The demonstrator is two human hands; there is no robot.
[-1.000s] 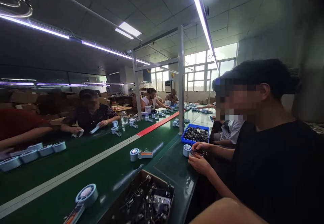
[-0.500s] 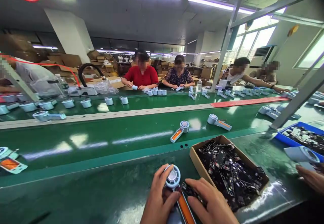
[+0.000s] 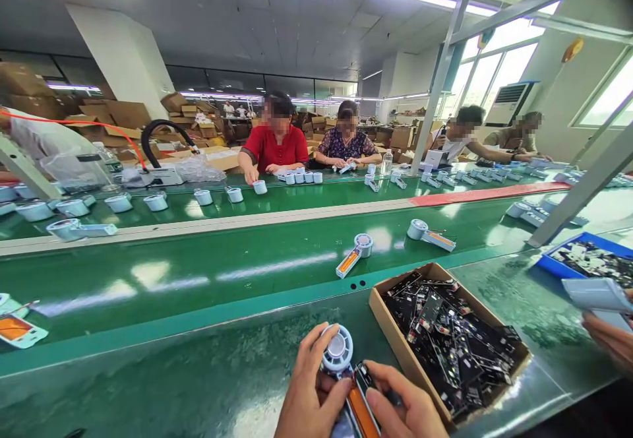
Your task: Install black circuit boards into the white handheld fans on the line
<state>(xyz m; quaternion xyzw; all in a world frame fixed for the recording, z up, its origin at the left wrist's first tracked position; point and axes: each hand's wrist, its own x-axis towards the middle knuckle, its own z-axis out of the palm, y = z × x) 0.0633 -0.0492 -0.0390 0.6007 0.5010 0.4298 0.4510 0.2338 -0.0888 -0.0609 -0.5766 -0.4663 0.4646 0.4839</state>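
My left hand point(image 3: 309, 392) is closed round a small light-blue handheld fan point(image 3: 339, 352), thumb and fingers gripping its round head at the bottom middle. My right hand point(image 3: 403, 408) pinches a black circuit board point(image 3: 366, 380) against the fan's opened handle, where an orange battery point(image 3: 362, 415) shows. Both hands hover just over the green bench surface point(image 3: 198, 372), left of a cardboard box point(image 3: 395, 342) full of black circuit boards.
A green conveyor belt point(image 3: 222, 260) runs across, carrying fans such as one point(image 3: 355, 253) and another point(image 3: 429, 233). Several people work along the far side. A neighbour's hand point(image 3: 610, 336) holds a fan at the right, near a blue tray point(image 3: 583, 260). A metal post point(image 3: 578, 197) stands right.
A second ago the view faced the neighbour on the right; it has swung down to my hands on the fan. Since half a second ago my hands barely moved; belt items drifted slightly right.
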